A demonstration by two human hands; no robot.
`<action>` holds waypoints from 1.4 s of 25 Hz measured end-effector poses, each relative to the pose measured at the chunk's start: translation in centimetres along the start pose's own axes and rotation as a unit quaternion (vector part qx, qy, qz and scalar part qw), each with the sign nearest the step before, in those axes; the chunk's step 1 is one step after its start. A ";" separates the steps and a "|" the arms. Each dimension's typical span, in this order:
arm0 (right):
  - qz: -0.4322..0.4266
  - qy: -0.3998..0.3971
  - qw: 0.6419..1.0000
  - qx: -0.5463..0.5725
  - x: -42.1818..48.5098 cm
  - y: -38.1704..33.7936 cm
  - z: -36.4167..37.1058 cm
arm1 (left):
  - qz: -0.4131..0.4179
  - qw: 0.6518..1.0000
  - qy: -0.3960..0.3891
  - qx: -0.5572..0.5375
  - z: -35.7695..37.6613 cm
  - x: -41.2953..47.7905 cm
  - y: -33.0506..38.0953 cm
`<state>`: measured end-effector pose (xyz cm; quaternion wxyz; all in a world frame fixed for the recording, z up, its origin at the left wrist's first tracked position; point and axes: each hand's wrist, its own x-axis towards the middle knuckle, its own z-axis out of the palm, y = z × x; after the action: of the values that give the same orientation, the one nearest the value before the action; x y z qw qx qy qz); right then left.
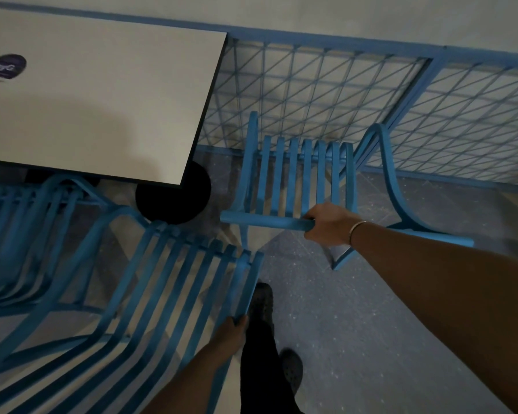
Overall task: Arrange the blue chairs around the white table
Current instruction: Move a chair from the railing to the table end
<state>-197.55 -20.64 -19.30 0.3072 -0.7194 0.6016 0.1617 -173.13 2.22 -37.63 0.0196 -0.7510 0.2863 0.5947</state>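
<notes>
Left hand (229, 330) curled round the edge slat of the nearest blue chair (174, 282), right hand (331, 224) gripping the back rail of a second blue chair (266, 222) beyond, white table (102, 115) further off to the left, mesh fence (326, 94) behind.

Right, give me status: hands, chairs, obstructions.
Right hand grips top rail of far chair. Left hand grips side slat of near chair. Third chair at white table. Mesh fence close behind far chair.

Nothing legible. Dark purple oval sticker (5, 68) on the white table (117, 115), toward its left end. White lettering too blurred to read.
</notes>
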 end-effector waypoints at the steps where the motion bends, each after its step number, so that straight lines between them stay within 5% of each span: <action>1: -0.003 -0.002 1.000 0.000 0.0 0.0 0.0 | -0.005 1.000 -0.003 -0.003 0.0 -0.1 0.0; 9: -0.005 -0.002 1.000 0.001 -0.4 0.0 0.4 | -0.008 0.995 0.032 0.090 -0.8 -2.3 2.9; 12: -0.005 -0.005 1.000 0.005 -0.5 0.0 0.6 | 0.084 0.988 0.125 -0.013 -4.3 -2.8 7.3; 16: -0.002 -0.006 1.000 0.002 -0.5 -0.2 1.0 | 0.308 0.871 0.295 -0.244 -9.3 -6.4 15.2; 19: 0.004 -0.007 1.000 -0.011 -0.5 0.1 1.3 | 0.387 0.871 0.255 -0.166 -10.8 -7.4 19.1; 21: 0.005 -0.023 1.000 -0.012 -0.2 0.4 1.1 | 0.391 0.889 0.236 0.036 -11.2 -7.5 20.1; 23: -0.001 -0.049 0.999 -0.005 -0.2 0.5 1.1 | 0.380 0.876 0.232 0.187 -11.5 -7.2 20.6; 26: -0.006 -0.069 0.998 0.007 -0.4 0.6 0.7 | 0.312 0.916 0.148 0.202 -12.8 -6.4 22.2; 29: -0.008 -0.075 0.997 0.010 -0.7 0.5 0.8 | 0.153 0.984 0.067 -0.058 -14.2 -5.5 23.6; 31: -0.011 -0.071 0.997 0.006 -0.5 0.6 0.4 | 0.029 0.981 -0.004 -0.189 -14.5 -5.0 24.3; 35: -0.018 -0.055 0.998 0.012 -0.3 1.1 -0.6 | 0.002 0.983 0.002 -0.181 -14.3 -5.4 26.3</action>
<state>-198.76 -20.90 -18.89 0.3513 -0.7166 0.5726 0.1876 -173.09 -22.86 -20.38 -0.1185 -0.7431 0.1749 0.6349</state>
